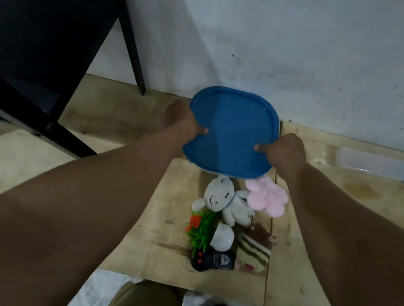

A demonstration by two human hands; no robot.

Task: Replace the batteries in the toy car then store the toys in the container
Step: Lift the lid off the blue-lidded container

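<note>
Toy car (pixel 213 259) (dark) among toys, both hands gripping blue lid (pixel 233 131)

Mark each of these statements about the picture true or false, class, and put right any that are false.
1. Both hands hold the blue lid. True: the left hand and the right hand grip opposite edges of the blue lid.
2. The pink plush lies left of the white plush. False: the pink plush lies to the right of the white plush.
3. The toys are already inside a container. False: they lie in a heap on the wooden board, nearer the person than the lid.
4. A dark toy car lies at the near end of the heap. True: the toy car is nearest the person.
</note>
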